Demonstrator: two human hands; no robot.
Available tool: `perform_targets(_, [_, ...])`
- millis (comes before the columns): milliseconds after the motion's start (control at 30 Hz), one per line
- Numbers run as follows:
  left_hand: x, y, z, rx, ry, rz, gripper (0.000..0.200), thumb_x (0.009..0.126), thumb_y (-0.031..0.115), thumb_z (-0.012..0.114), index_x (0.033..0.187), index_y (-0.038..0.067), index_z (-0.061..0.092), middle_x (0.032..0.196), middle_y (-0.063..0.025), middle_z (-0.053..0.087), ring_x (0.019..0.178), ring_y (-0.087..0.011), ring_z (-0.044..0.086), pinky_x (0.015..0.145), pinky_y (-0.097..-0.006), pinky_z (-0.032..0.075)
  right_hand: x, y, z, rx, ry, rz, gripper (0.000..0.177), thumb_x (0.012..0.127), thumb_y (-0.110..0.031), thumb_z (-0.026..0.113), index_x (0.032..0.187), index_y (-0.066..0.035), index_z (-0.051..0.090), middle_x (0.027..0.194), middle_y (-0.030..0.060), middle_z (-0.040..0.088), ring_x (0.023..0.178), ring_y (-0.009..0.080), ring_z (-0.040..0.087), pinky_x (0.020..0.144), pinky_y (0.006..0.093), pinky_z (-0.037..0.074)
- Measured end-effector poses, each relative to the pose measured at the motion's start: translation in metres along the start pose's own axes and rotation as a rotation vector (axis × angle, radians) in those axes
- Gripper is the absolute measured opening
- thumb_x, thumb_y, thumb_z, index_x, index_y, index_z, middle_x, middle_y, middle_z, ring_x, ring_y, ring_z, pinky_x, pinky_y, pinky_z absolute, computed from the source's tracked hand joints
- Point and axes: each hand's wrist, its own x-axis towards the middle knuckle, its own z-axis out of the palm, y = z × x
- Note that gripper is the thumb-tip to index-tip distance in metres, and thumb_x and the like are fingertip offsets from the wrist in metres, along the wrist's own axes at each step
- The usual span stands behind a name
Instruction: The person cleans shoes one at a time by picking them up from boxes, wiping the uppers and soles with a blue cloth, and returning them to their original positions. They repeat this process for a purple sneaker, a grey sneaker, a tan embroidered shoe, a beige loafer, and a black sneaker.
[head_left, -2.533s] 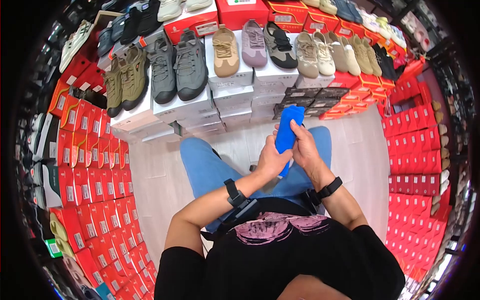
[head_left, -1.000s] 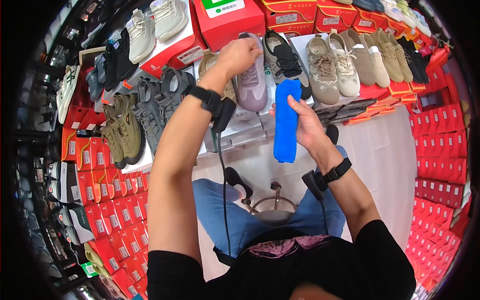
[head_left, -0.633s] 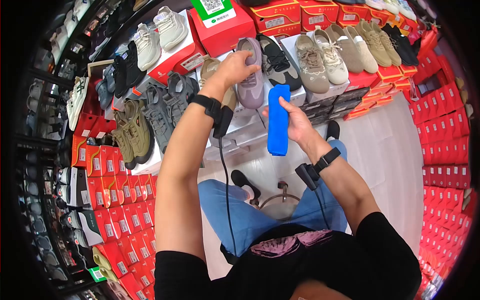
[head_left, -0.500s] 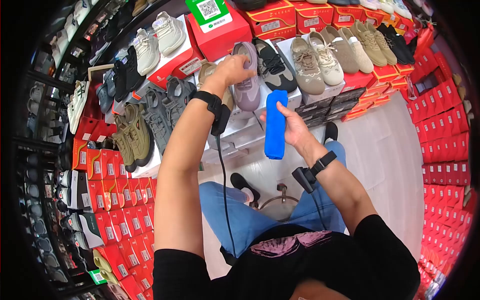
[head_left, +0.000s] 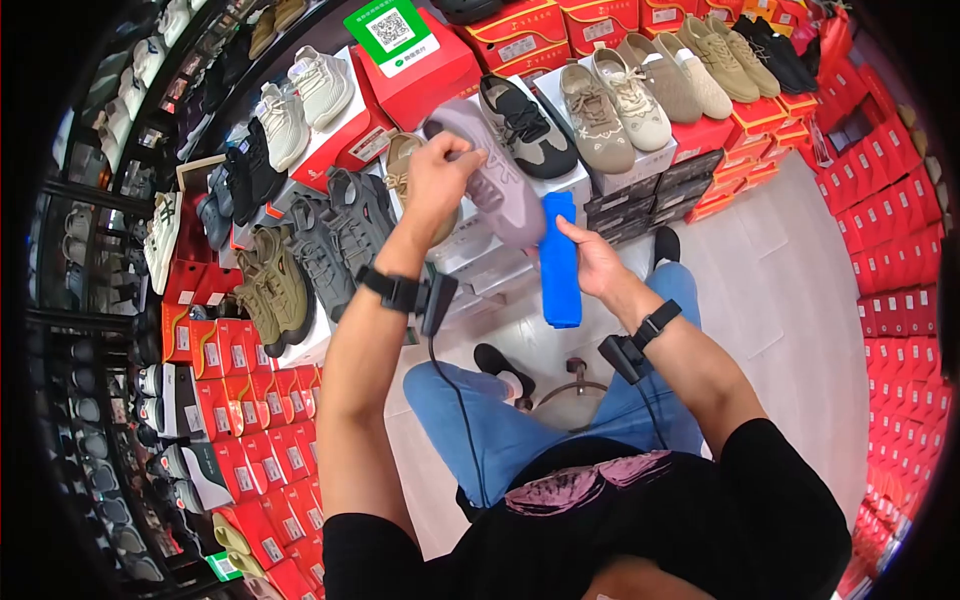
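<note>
- Head view, nearest: I see a black shirt (head_left: 640,510) with a pink print, blue jeans (head_left: 485,425) and a metal-ringed stool (head_left: 575,390), mostly covered by the legs.
- Right hand (head_left: 598,262): closed on a blue cloth (head_left: 562,275), thumb on its face; the other fingers are largely hidden. Cloth is matte, folded into a long, upright strip.
- Left hand (head_left: 437,178): fingers nearly closed, pinching the laced upper of a mauve shoe (head_left: 505,200). I cannot tell where every fingertip lands.
- Mauve shoe: tilted, rounded toe at the cloth's upper end; contact uncertain. Smooth-looking upper, laces in place.
- Close neighbours: a tan shoe (head_left: 399,165) partly covered by the left hand, and a black-and-grey shoe (head_left: 530,130) crowding the other side.
- Obstruction: a black cable (head_left: 463,405) hangs from the left wrist unit (head_left: 436,303) across the jeans.
- Beyond: a red box (head_left: 430,68) bearing a green QR card (head_left: 390,35).
- Periphery: red boxes (head_left: 895,215) stacked right; dark shelving (head_left: 85,310) left, its contents blurred, edges lost to black vignette.
</note>
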Motion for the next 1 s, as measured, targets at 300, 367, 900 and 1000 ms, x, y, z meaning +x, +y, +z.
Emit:
perform_targets(300, [-0.158,-0.010,0.026,-0.763,0.194,-0.370,0.011,0.080,0.003,0.068,0.075,0.006,0.059,0.072,0.0046,0.057,0.064,-0.0033,0.048,0.058,-0.0188,0.037,-0.054,0.027,-0.005,-0.081,-0.126,0.175,0.041,0.089,-0.026,0.063,0.123,-0.003,0.054,0.117,0.0106,0.062,0.103,0.0225,0.061,0.093,0.0387,0.048])
perform_targets(367, [-0.184,-0.019,0.033,-0.795,0.210,-0.404,0.011,0.081,0.003,0.067,0.076,0.006,0.059,0.072,0.0046,0.057,0.064,-0.0034,0.048,0.059,-0.0188,0.038,-0.062,0.040,-0.006,-0.172,-0.179,0.167,0.042,0.090,-0.025,0.062,0.124,-0.003,0.052,0.117,0.0102,0.061,0.104,0.0221,0.061,0.095,0.0388,0.048])
perform_targets(900, [-0.294,-0.033,0.018,-0.880,-0.499,-0.676,0.051,0.071,0.006,0.079,0.114,-0.001,0.052,0.107,-0.0082,0.060,0.099,-0.0150,0.057,0.087,-0.0278,0.047,-0.118,0.080,-0.032,-0.326,-0.146,0.434,0.040,0.089,-0.016,0.062,0.124,0.000,0.051,0.118,0.0115,0.060,0.105,0.0210,0.061,0.094,0.0354,0.048])
perform_targets(1000, [-0.302,-0.028,0.018,-0.737,-0.534,-0.616,0.057,0.068,0.008,0.082,0.116,-0.002,0.051,0.109,-0.0086,0.060,0.101,-0.0153,0.057,0.088,-0.0281,0.047,-0.120,0.082,-0.032,-0.440,-0.167,0.431,0.044,0.089,-0.014,0.061,0.128,0.000,0.048,0.120,0.0123,0.059,0.110,0.0213,0.058,0.098,0.0358,0.046])
